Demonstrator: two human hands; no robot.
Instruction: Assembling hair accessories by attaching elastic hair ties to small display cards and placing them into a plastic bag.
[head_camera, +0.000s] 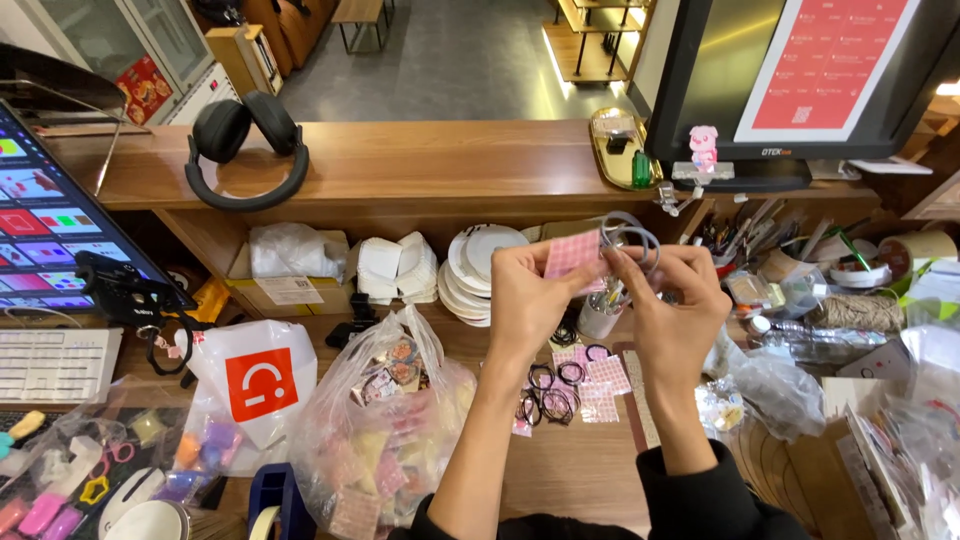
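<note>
1. Carefully, I keep my left hand (528, 300) pinched on the pink checked card (572, 252), raised above the desk (560, 470) in front of my chest.
2. My right hand (672, 312) grips the grey hair ties (632, 235), touching the card's right edge; I judge they should be stretched evenly over it.
3. I hold the card flat so it does not bend.
4. More cards and black hair ties (552, 392) lie on the desk below, near the clear plastic bag (380, 440).

This place is a shop counter, seen from the staff side. A customer display screen (800, 75) stands on the wooden counter (420, 160), a second screen (50, 225) with coloured tiles is at the left, and stacked plates (475, 270) and bags of small goods (385, 430) fill the shelf below.
</note>
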